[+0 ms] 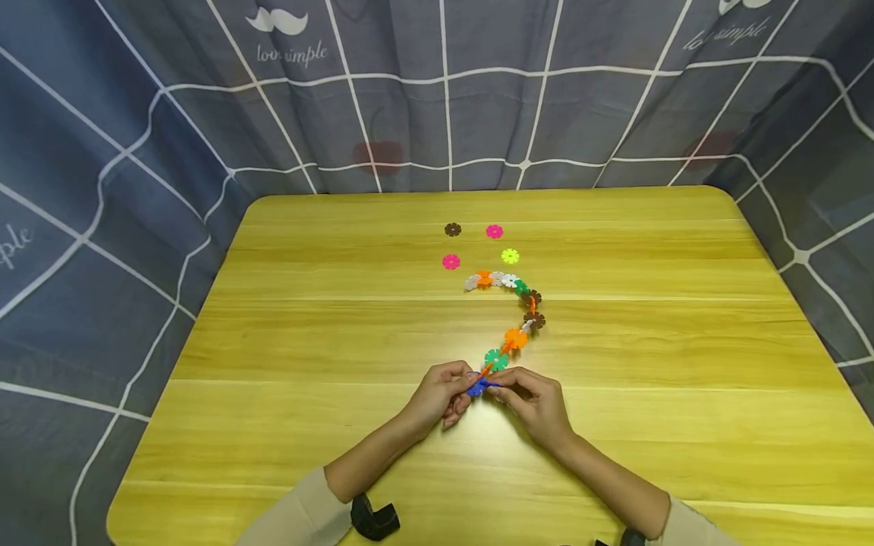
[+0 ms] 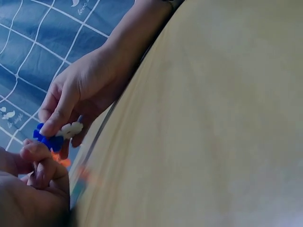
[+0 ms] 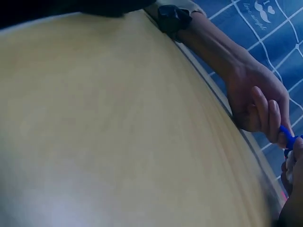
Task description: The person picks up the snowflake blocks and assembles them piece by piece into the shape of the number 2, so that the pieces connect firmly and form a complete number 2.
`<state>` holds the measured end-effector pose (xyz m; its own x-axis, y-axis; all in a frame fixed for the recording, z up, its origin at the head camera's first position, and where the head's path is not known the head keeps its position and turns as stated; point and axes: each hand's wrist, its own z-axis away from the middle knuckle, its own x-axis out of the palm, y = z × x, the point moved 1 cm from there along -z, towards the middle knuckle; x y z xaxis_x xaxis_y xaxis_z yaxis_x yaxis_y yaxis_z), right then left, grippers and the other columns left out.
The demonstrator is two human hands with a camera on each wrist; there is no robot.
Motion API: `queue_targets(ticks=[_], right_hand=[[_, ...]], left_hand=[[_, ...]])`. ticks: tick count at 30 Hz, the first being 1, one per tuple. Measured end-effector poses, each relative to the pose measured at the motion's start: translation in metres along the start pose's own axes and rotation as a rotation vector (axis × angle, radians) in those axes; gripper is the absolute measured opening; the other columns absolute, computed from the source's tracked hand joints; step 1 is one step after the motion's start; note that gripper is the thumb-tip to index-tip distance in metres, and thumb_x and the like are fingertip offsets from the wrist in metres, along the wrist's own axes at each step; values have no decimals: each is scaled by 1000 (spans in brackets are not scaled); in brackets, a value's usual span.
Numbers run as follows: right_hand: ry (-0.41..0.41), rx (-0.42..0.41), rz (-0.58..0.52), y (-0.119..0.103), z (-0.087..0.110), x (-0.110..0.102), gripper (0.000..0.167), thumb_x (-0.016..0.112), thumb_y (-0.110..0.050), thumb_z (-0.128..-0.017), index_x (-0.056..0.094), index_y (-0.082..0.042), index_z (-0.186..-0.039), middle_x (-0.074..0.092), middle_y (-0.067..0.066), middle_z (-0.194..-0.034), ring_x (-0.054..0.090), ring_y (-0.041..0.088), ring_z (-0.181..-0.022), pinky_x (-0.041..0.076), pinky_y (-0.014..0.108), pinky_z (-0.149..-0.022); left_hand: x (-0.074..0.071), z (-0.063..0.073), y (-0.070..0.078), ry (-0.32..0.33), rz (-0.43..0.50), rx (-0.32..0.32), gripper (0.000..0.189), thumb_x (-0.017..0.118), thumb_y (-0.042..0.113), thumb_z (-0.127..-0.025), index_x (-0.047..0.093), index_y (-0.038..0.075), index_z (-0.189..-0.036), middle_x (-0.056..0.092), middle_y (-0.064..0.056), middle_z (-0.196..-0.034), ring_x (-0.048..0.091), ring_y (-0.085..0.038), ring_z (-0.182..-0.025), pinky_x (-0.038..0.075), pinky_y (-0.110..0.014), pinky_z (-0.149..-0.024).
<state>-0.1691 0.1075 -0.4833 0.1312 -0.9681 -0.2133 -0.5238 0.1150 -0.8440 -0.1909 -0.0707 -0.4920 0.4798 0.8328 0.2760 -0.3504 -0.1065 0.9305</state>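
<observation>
A curved chain of notched snowflake discs lies on the table in the head view, with a green disc (image 1: 496, 360) and an orange disc (image 1: 515, 339) close to the hands. At its near end is a blue disc (image 1: 476, 389), pinched by the left hand (image 1: 437, 394). The right hand (image 1: 536, 402) pinches a second blue disc, seen nearly edge-on, against the first. How far they are slotted together is hidden by the fingers. In the left wrist view a white disc (image 2: 72, 130) shows beside the right hand's fingers; whether it is held is unclear.
Beyond the chain lie several loose discs: brown (image 1: 453, 229), two pink (image 1: 495, 231) and yellow (image 1: 510, 256). The chain's far end has white discs (image 1: 471, 283). A wooden table (image 1: 307, 303) carries everything, and a checked grey-blue curtain (image 1: 410, 114) hangs behind.
</observation>
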Motion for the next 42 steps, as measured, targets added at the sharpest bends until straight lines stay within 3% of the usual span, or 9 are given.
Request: queue_targets(ticks=[8, 15, 18, 22, 23, 26, 30, 37, 42], right_hand=[[-26, 23, -26, 0, -4, 0, 18, 64, 21, -72, 65, 7, -83, 66, 19, -84, 65, 21, -75, 53, 23, -64], [-33, 253, 27, 19, 3, 0, 31, 76, 1, -73, 64, -3, -101, 66, 8, -98, 64, 18, -77, 54, 27, -68], [-7, 296, 28, 27, 7, 1, 37, 78, -4, -71, 64, -6, -105, 65, 4, -99, 64, 14, -73, 54, 26, -68], [-7, 261, 65, 30, 9, 2, 39, 79, -8, -71, 65, -6, -106, 64, 3, -99, 63, 11, -71, 54, 25, -67], [-10, 256, 79, 30, 9, 2, 39, 80, -9, -70, 65, -6, -107, 64, 2, -99, 63, 11, -71, 54, 25, -67], [-19, 242, 131, 31, 10, 3, 40, 81, -11, -70, 66, -8, -107, 63, -2, -98, 61, 8, -71, 53, 23, -66], [-18, 209, 214, 31, 11, 4, 41, 82, -15, -68, 67, -10, -105, 63, -5, -96, 59, 6, -69, 52, 21, -64], [-36, 101, 374, 34, 11, 6, 33, 82, -22, -69, 66, -13, -96, 60, -7, -85, 52, 4, -69, 45, 16, -58], [-28, 41, 412, 37, 14, -10, 28, 82, -11, -67, 65, -12, -90, 62, -5, -84, 52, 5, -70, 44, 15, -60]], left_hand=[[-2, 0, 3, -7, -22, -10, 24, 45, 17, -98, 47, -1, -82, 40, -1, -51, 31, -9, -34, 28, -20, -33], [-9, 1, 1, 54, -134, -23, 27, 44, 22, -99, 48, -1, -87, 47, -3, -55, 41, -11, -36, 30, -19, -35], [-13, 1, -1, 170, -434, 158, 26, 46, 29, -98, 53, 4, -92, 52, 1, -60, 44, -7, -41, 34, -19, -38], [-17, 1, -4, 393, -947, 541, 27, 55, 36, -92, 56, 10, -99, 54, 5, -74, 47, -6, -59, 40, -19, -51], [-18, 0, -5, 419, -1035, 629, 28, 58, 37, -89, 57, 11, -99, 53, 5, -80, 47, -7, -66, 41, -20, -56], [-18, -4, -7, 365, -1149, 810, 25, 66, 36, -84, 65, 13, -95, 53, -1, -93, 48, -14, -81, 42, -25, -69], [-19, -9, -9, 293, -1166, 866, 16, 72, 30, -81, 70, 17, -89, 52, -2, -101, 46, -17, -89, 40, -30, -76], [-22, -9, -11, 271, -1154, 927, 8, 71, 22, -81, 69, 14, -79, 53, 1, -92, 45, -16, -86, 39, -28, -74], [-31, -5, -10, 292, -1136, 949, 6, 72, 16, -80, 68, 12, -78, 57, 2, -84, 48, -17, -86, 40, -30, -78]])
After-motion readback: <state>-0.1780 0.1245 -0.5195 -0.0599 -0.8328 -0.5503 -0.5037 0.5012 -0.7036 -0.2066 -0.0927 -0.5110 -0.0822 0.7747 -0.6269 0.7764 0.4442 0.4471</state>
